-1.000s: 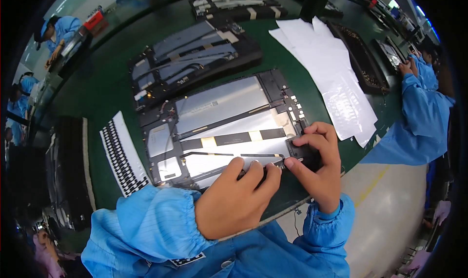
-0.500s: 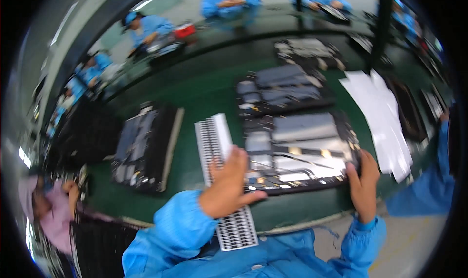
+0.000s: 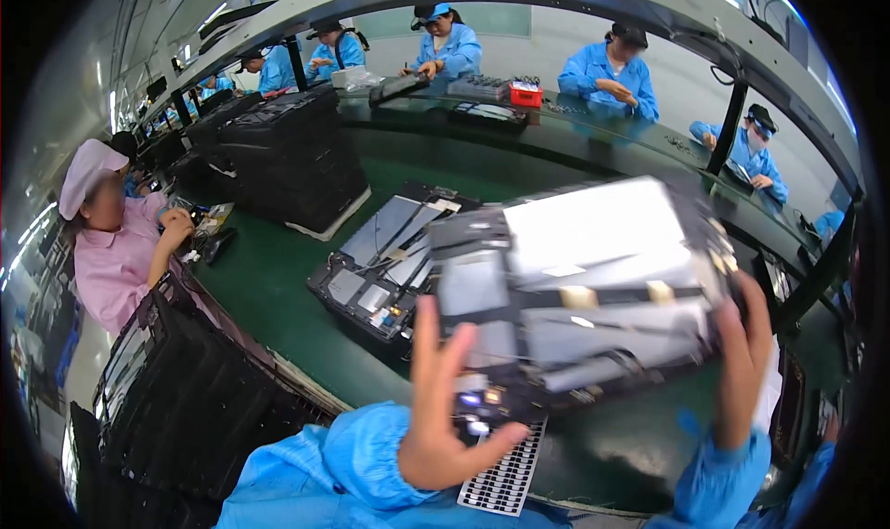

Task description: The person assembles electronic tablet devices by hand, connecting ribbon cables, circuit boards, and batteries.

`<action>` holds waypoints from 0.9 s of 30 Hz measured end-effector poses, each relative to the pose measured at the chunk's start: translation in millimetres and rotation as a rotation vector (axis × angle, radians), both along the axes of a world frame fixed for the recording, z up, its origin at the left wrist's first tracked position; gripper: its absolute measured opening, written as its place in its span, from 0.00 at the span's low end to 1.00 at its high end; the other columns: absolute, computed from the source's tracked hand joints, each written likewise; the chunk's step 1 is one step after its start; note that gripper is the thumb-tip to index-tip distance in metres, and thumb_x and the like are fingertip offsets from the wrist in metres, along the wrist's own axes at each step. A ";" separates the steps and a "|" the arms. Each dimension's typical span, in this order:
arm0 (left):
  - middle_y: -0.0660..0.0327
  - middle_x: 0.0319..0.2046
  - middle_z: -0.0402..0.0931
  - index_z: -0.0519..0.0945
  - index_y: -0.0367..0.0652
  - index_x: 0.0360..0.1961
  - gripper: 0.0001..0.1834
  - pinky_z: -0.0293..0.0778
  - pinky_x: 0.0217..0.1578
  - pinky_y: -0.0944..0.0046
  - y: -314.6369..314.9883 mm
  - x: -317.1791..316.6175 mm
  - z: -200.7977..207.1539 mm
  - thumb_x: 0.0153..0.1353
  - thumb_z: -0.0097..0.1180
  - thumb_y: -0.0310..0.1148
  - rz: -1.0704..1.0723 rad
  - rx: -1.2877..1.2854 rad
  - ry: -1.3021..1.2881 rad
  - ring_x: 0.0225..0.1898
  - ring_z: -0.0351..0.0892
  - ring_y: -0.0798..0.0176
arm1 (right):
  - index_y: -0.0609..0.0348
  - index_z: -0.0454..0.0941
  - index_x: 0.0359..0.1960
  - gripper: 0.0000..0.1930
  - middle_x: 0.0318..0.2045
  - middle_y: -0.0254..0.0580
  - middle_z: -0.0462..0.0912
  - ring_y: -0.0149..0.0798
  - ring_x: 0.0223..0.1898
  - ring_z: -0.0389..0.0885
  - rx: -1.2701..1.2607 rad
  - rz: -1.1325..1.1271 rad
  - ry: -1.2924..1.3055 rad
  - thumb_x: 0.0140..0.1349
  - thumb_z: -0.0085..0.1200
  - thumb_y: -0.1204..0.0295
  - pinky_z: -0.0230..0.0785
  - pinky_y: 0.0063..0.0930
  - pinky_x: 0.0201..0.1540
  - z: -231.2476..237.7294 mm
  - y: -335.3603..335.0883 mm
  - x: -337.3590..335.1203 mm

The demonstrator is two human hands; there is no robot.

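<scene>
An opened tablet (image 3: 593, 242), a black flat casing with silver battery packs and ribbon cables, hangs tilted between my hands above the table. Motion blurs it. My left hand (image 3: 445, 399) grips its lower left corner, thumb along the bottom edge and fingers up the side. At the right edge my right hand (image 3: 742, 362) holds it, partly hidden by the casing. A white sheet of small black stickers (image 3: 510, 469) lies beneath, near my left hand. Left of the held one, a similar opened tablet (image 3: 371, 260) rests on a dark stack on the green table (image 3: 269, 288).
A tall black stack (image 3: 287, 158) stands at the far left; another black stack (image 3: 185, 408) is at the near left. A metal frame (image 3: 482, 0) spans overhead. A person in pink (image 3: 111, 260) sits left, and several workers in blue sit across, near a red box (image 3: 525, 93).
Both hands have lifted the opened tablet off the table and tilted it, its right side higher. The view has swung left and up, bringing more of the room into sight.
</scene>
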State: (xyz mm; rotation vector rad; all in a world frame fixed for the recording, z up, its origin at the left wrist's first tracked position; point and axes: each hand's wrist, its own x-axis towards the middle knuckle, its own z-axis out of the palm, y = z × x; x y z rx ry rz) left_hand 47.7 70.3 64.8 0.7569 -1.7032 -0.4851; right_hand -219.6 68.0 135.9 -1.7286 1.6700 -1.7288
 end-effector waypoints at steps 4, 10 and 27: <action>0.42 0.65 0.34 0.55 0.33 0.61 0.42 0.52 0.60 0.59 -20.5 25.3 -29.0 0.47 0.64 0.31 0.297 0.138 0.281 0.64 0.48 0.53 | 0.65 0.77 0.36 0.15 0.33 0.51 0.79 0.45 0.37 0.78 -0.129 0.099 0.025 0.52 0.56 0.65 0.68 0.32 0.40 -27.9 -154.0 78.4; 0.40 0.64 0.29 0.57 0.39 0.61 0.37 0.51 0.60 0.58 -36.3 47.8 -48.7 0.50 0.61 0.30 0.530 0.191 0.195 0.63 0.47 0.48 | 0.65 0.79 0.24 0.13 0.21 0.51 0.79 0.50 0.25 0.78 -0.127 0.240 -0.125 0.52 0.56 0.65 0.69 0.34 0.31 -65.0 -244.4 170.4; 0.46 0.65 0.35 0.30 0.33 0.64 0.41 0.34 0.63 0.61 -86.1 89.0 -83.3 0.63 0.38 0.45 0.437 0.262 0.421 0.66 0.38 0.53 | 0.67 0.79 0.26 0.24 0.30 0.42 0.79 0.34 0.34 0.72 0.289 0.380 -0.861 0.59 0.48 0.52 0.62 0.28 0.40 -123.0 -301.2 166.7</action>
